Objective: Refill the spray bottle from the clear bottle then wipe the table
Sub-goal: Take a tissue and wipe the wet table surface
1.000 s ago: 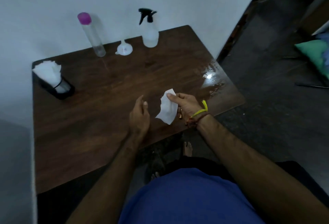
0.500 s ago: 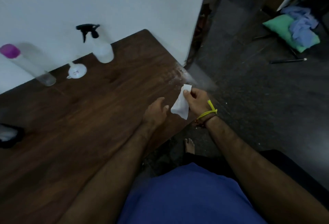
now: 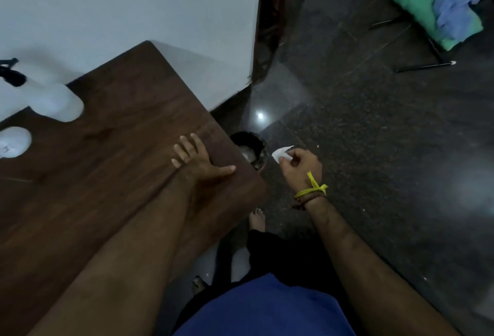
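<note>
My right hand [image 3: 299,167] is off the table's right edge, over the floor, fingers closed on a crumpled white tissue [image 3: 280,152]. My left hand [image 3: 197,160] rests flat on the dark wooden table [image 3: 120,132] near its right edge, fingers spread, holding nothing. The white spray bottle [image 3: 50,100] with a black trigger head stands at the far left, partly cut off by the frame. A white funnel [image 3: 12,142] sits in front of it. The clear bottle is out of view.
A dark round bin [image 3: 250,146] stands on the floor just beside the table's right edge, under and left of the tissue. A white wall runs behind the table. A green cushion [image 3: 427,12] with blue cloth lies on the dark floor far right.
My view has swung right. My right hand carried the tissue off the table's edge to above the floor near the bin. My left hand went down flat on the table.
</note>
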